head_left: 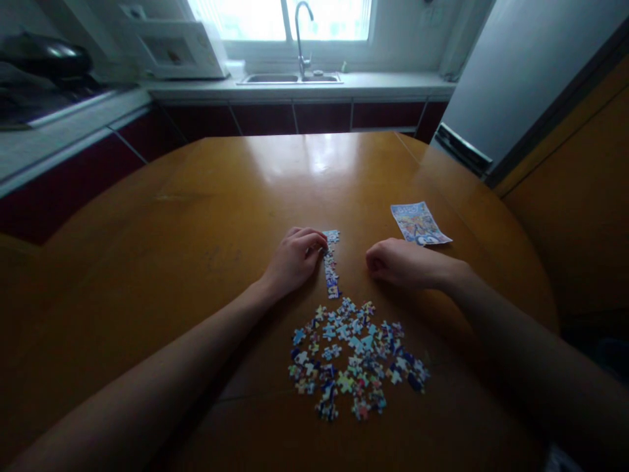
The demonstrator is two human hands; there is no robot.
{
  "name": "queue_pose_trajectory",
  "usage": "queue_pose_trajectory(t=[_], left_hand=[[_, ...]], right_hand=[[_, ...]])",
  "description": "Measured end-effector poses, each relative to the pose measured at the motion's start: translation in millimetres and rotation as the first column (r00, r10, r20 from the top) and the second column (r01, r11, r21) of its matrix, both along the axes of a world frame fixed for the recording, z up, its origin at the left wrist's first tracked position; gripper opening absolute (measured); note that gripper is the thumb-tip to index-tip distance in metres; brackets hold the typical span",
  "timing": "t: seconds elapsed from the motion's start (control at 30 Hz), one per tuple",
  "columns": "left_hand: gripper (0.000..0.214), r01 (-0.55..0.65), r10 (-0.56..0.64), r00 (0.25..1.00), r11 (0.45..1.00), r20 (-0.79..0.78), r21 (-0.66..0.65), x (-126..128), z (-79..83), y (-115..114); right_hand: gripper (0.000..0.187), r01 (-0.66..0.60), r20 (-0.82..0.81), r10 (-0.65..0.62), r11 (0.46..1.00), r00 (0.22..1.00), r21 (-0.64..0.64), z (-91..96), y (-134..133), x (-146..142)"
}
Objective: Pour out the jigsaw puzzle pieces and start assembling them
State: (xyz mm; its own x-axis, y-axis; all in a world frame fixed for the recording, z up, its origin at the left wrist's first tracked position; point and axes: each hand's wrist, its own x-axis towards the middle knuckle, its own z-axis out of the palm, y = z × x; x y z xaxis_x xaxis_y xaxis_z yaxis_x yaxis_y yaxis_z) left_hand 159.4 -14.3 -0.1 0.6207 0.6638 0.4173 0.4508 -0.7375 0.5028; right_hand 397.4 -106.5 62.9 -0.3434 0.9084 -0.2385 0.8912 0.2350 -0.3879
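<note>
A narrow strip of joined jigsaw pieces runs away from me on the wooden table. My left hand rests at its left side, fingers bent, with the fingertips touching the strip's edge near the upper part. To the right of the strip, my right hand lies on the table with its fingers curled in; whether anything is inside them is hidden. Nearer to me spreads a heap of loose jigsaw pieces in blue, white, yellow and red. Beyond my right hand is a printed picture sheet, slightly creased.
The oval wooden table fills most of the view. Behind it runs a counter with a sink and a tap. A refrigerator stands at the right, and a dark wok sits at the left.
</note>
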Motion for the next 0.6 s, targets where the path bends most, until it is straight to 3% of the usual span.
queue_pose_trajectory(t=[0.17,0.6], left_hand=[[0.021,0.003,-0.003,1.0,1.0,-0.005,0.003,0.6,2.6,-1.9],[0.021,0.003,-0.003,1.0,1.0,-0.001,0.004,0.7,-0.8,-1.1]], right_hand=[[0.014,-0.002,0.008,0.003,0.997,1.0,-0.082,3.5,3.9,1.5],[0.01,-0.012,-0.031,0.009,0.996,0.999,-0.09,-0.5,5.3,4.7]])
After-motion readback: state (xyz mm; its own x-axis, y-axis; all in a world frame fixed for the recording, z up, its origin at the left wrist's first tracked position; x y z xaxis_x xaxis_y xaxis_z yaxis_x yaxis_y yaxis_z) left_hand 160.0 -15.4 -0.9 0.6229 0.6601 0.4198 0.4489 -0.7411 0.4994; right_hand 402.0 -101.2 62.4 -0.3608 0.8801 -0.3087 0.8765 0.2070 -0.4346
